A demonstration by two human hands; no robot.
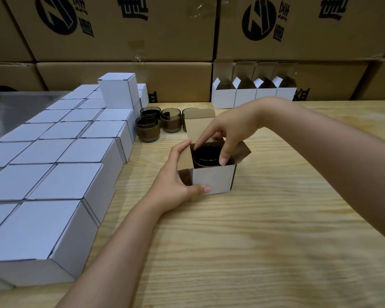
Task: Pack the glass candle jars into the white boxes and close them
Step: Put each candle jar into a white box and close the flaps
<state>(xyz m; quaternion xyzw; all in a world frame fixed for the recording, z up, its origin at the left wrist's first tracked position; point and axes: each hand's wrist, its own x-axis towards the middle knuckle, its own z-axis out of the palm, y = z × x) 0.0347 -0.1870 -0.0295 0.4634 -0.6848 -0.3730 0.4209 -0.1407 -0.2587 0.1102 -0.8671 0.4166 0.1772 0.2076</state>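
White open box (213, 180) holds 1 jar (207, 156), pinched by right hand (233, 127); left hand (176, 181) grips box; 4 loose jars (147, 129) behind it.

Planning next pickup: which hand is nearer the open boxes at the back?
Right. The right hand, at the jar, is in front of the open boxes; the left hand grips the jar's box, farther away.

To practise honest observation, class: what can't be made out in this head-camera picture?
Head view:
- packed jar: lower part hidden by the open box walls.
- rightmost loose jar: mostly behind the raised flap.
- rear open boxes: insides too dark.
- closed boxes: cut off at left edge.
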